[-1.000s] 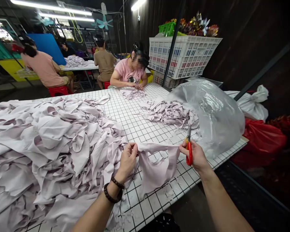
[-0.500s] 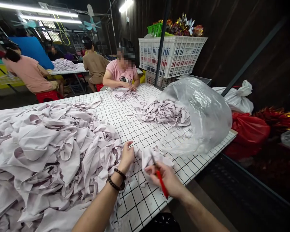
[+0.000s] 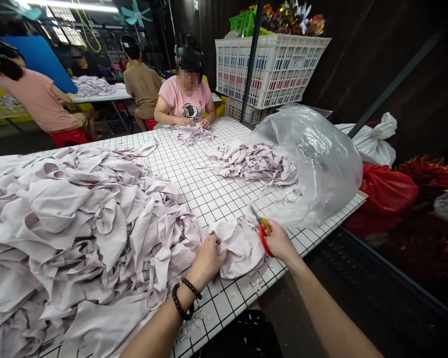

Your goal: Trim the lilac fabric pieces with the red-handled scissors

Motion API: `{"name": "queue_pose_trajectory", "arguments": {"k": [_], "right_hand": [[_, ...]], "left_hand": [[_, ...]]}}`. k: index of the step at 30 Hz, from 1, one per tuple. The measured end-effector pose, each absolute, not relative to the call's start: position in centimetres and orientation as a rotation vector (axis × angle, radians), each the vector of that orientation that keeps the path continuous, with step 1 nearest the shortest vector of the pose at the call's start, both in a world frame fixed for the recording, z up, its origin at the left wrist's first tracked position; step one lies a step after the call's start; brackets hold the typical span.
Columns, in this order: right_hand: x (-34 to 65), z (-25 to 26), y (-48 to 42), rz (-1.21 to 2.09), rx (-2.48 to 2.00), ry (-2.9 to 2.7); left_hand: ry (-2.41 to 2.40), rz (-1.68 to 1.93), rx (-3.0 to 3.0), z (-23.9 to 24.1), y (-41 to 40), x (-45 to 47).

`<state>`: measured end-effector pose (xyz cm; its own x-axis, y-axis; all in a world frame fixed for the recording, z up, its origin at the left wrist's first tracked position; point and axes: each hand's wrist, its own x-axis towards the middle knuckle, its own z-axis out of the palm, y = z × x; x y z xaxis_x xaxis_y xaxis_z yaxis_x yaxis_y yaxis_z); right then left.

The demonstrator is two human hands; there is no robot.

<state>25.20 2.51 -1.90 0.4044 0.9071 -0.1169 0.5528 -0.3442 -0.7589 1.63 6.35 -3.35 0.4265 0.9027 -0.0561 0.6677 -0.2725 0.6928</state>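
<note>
My left hand (image 3: pixel 209 258), with bead bracelets at the wrist, rests closed on the left edge of a pale lilac fabric piece (image 3: pixel 241 246) that lies bunched on the white grid table (image 3: pixel 205 191). My right hand (image 3: pixel 278 241) grips red-handled scissors (image 3: pixel 261 228) at the piece's right edge, blades pointing up and left. A big heap of the same lilac fabric (image 3: pixel 70 219) covers the table's left side, touching the piece I hold.
A smaller pile of cut pieces (image 3: pixel 256 164) lies beside a clear plastic bag (image 3: pixel 313 159). A person in a pink shirt (image 3: pixel 186 99) works at the table's far end. White crates (image 3: pixel 272 67), red bags (image 3: pixel 386 196) and other seated workers are around. The table edge is just below my hands.
The fabric piece, held stretched between my hands a second ago, now lies crumpled on the table. My right hand with the scissors swung down and back to its right edge.
</note>
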Motion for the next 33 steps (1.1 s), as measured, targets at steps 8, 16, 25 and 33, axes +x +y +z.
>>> {"name": "queue_pose_trajectory", "arguments": {"k": [8, 16, 25, 33], "right_hand": [[23.2, -3.1, 9.9, 0.560, -2.069, -1.428], [27.8, 0.0, 10.2, 0.493, -2.110, -1.325], [24.1, -2.0, 9.1, 0.814, -1.859, -1.511], [24.8, 0.4, 7.0, 0.500, -1.737, -1.206]], "left_hand": [[1.202, 0.404, 1.883, -2.9, 6.0, 0.2], [1.145, 0.617, 1.872, -1.0, 2.9, -1.8], [1.110, 0.614, 1.918, -2.4, 0.6, -2.9], [1.400, 0.922, 1.990, -1.9, 5.0, -4.2]]}}
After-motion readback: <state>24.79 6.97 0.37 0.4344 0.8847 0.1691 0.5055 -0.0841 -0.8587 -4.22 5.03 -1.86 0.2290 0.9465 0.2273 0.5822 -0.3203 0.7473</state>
